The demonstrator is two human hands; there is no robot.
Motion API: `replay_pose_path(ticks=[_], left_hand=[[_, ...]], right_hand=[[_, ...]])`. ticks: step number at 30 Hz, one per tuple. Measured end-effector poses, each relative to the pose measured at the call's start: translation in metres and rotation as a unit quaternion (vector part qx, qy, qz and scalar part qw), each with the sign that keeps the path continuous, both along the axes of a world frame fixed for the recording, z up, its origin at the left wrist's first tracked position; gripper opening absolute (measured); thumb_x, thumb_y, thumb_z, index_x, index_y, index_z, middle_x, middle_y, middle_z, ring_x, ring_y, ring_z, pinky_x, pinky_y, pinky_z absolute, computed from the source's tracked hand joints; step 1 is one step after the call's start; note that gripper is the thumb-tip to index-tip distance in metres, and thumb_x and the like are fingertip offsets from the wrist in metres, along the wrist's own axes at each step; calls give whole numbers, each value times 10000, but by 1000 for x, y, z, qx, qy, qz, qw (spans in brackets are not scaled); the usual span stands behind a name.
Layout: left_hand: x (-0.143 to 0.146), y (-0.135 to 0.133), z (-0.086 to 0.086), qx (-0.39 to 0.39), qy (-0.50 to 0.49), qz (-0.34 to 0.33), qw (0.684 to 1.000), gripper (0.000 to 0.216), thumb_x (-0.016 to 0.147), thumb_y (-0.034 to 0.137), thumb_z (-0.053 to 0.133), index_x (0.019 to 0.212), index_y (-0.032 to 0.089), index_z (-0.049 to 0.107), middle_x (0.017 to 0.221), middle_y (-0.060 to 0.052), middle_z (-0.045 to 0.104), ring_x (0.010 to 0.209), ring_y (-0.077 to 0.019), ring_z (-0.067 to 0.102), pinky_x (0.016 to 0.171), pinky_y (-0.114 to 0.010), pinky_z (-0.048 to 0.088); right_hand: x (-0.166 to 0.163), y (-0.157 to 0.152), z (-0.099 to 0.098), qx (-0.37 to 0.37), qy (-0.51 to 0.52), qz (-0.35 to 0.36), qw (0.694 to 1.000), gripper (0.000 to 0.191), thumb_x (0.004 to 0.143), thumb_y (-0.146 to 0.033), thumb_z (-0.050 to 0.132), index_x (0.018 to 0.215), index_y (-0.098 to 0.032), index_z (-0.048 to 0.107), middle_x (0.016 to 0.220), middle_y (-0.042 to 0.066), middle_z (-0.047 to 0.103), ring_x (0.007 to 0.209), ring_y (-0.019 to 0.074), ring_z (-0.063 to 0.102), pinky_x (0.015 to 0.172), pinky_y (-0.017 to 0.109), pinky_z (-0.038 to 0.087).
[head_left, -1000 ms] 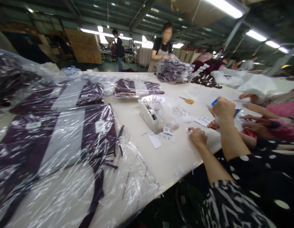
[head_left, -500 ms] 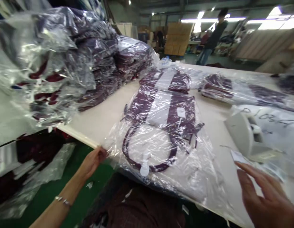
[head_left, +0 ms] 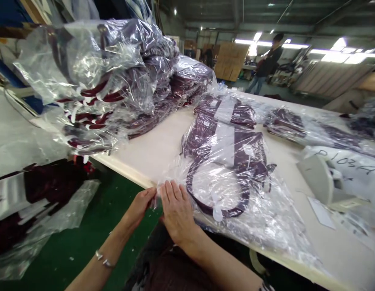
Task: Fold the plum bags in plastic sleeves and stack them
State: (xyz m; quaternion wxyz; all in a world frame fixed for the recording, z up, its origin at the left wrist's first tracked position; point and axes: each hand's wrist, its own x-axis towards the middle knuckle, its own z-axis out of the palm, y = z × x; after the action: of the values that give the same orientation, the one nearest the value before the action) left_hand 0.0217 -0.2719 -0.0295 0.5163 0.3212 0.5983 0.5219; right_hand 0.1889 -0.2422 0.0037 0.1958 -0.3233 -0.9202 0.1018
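A dark maroon bag (head_left: 251, 151) with a round looped handle and a white paper band lies flat on the table inside a clear plastic bag (head_left: 275, 214). At the table's near edge, my left hand (head_left: 144, 202) is closed in a pinch on the left corner of the plastic. Beside it, my right hand (head_left: 177, 210) lies flat on the plastic with its fingers stretched out. A white tag (head_left: 217, 212) hangs at the handle's near end. The tips of my left fingers are partly hidden.
Wrapped maroon bags are piled high (head_left: 157, 76) at the left. At the right stand a white tape dispenser (head_left: 319, 178) and a plastic sheet marked in pen (head_left: 354, 161). Below the table edge at left, more wrapped goods (head_left: 48, 190) lie low. A person (head_left: 266, 64) stands far back.
My right hand has come from the tape dispenser to the plastic bag's left corner, beside my left hand. The view has shifted, so things on the table appear further right.
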Motion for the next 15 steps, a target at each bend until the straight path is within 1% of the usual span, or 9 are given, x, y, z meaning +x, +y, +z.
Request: replay_pose_path(ticks=[2,3,5,6,8,10,12,14,15], left_hand=[[-10,0,6,-1,27,-53,998,493,799,651,655,658,180,616,629,-13,616,634,-176,535,647,-279,445],[-16,1,12,-2,63,-73,995,509,819,654,627,629,183,598,582,-7,586,589,-166,505,614,-275,420],[-28,9,29,17,161,-72,984,504,863,629,580,616,191,587,530,7,541,548,-158,472,586,-273,387],[-32,17,40,46,205,-61,976,473,883,600,568,650,192,613,557,4,564,576,-165,498,608,-272,400],[-33,41,67,139,256,-71,954,384,913,530,560,788,190,690,738,-22,678,744,-194,597,737,-277,455],[-23,76,92,235,253,-170,923,348,938,477,548,950,186,738,999,-56,738,984,-226,639,928,-300,456],[-7,118,104,274,229,-304,883,359,956,457,529,1027,181,746,1098,-64,738,1067,-228,638,1002,-314,436],[9,159,100,253,216,-403,852,370,940,472,550,980,164,752,1046,-62,745,1010,-213,649,964,-306,454],[14,177,93,226,217,-431,846,381,915,491,579,916,150,749,973,-62,745,940,-203,652,914,-298,469]], right_hand=[[-3,4,-9,22,-21,-25,999,574,939,-136,599,1496,-181,469,1512,160,524,1386,354,487,1108,559,427],[-2,7,-11,31,-29,-29,999,487,966,-120,539,1448,-190,523,1459,144,578,1331,337,536,1065,531,461],[1,12,-11,42,-38,-23,998,349,994,-139,500,1316,-197,622,1327,117,667,1210,306,600,981,477,503],[2,13,-10,46,-40,-21,998,295,1000,-157,502,1251,-200,652,1262,106,694,1157,292,616,950,456,510],[2,14,-6,56,-37,-25,997,223,1005,-185,516,1156,-207,679,1174,87,717,1084,270,627,902,422,512],[-1,12,-2,69,-33,-29,997,180,1007,-211,532,1104,-216,683,1154,76,716,1043,254,631,854,385,511],[-5,8,4,78,-30,-32,996,137,1005,-226,548,1026,-223,684,1109,64,718,973,229,635,774,331,501],[-7,3,11,81,-21,-28,996,133,1004,-218,550,949,-221,671,1001,52,715,881,202,628,707,291,474],[-7,2,15,80,-6,-26,996,150,1006,-209,541,918,-218,662,941,46,707,842,192,620,693,280,464]])
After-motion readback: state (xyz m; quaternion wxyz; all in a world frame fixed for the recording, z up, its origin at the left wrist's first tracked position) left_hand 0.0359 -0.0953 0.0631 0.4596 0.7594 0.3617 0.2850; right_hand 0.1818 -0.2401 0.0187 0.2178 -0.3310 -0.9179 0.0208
